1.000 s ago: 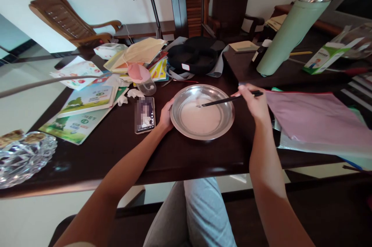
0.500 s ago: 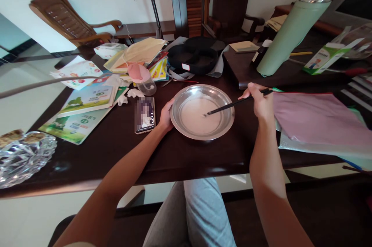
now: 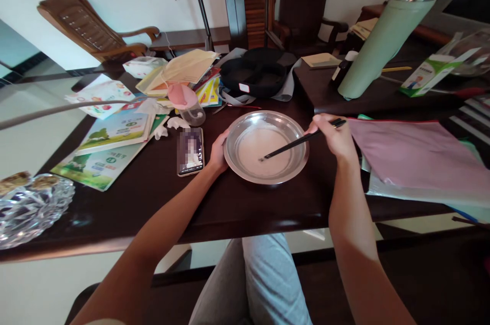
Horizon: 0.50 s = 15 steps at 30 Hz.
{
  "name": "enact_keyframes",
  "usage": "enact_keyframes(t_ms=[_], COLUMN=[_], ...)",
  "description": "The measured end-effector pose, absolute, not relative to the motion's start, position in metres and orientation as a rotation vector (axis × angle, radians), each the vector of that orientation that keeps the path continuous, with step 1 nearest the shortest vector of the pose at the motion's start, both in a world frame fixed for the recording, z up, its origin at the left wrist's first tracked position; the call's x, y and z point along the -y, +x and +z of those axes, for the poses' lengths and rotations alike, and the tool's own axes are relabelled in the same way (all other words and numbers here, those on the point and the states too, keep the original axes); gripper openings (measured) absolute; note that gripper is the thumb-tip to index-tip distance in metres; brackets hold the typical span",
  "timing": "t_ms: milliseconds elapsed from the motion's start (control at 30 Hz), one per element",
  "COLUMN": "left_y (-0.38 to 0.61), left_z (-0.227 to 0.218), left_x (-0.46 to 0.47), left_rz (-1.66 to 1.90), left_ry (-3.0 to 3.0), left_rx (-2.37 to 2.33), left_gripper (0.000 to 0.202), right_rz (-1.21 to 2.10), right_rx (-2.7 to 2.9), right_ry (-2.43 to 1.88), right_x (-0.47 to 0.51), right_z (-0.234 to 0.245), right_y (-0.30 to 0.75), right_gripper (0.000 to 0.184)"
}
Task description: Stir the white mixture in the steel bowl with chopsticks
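Note:
A round metal bowl (image 3: 294,171) stands on the dark table in front of me, with a pale, milky liquid (image 3: 260,147) in its bottom. My left hand (image 3: 219,153) grips the bowl's left rim, its fingers partly hidden by the bowl. Held in my right hand (image 3: 332,133) are black chopsticks (image 3: 294,144), slanting down to the left with their tips in the liquid. My right fingers are closed around their upper end, to the right of the bowl.
A phone (image 3: 191,151) lies left of the bowl, near a pink-topped bottle (image 3: 187,103) and booklets (image 3: 115,133). Behind sits a black compartment tray (image 3: 252,77). A green thermos (image 3: 386,49) stands back right, a pink folder (image 3: 421,156) lies right, and a glass dish (image 3: 36,210) is far left.
My right hand has moved left, toward the bowl. The chopstick tips have shifted left and slightly down in the liquid. My left hand and the bowl stay in place.

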<state>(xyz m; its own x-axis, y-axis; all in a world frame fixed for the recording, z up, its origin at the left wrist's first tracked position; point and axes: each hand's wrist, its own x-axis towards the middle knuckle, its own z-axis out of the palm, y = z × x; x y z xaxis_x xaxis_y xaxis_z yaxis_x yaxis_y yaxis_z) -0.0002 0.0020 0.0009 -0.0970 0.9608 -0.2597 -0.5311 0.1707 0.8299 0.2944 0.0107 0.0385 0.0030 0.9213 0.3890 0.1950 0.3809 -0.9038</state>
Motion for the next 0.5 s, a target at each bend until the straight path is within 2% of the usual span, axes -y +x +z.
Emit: enact_keyframes(t_ms=[133,267,500], left_y=[0.0,0.0,-0.001], left_z=[0.001,0.001,-0.001], left_x=[-0.002,-0.002,-0.003], left_rz=[1.362,1.347,1.343], left_ry=[0.556,0.562,0.556], left_rx=[-1.017,-0.998,-1.012], left_gripper=[0.016,0.021,0.018], right_rz=[0.798,0.671,0.821], right_rx=[1.59,1.385,1.607], right_ry=[-1.044,-1.106,-1.037], right_x=[-0.01,-0.011,-0.009], right_z=[0.041,0.039,0.042], right_y=[0.287,0.296,0.287], right_gripper=[0.046,0.049,0.046])
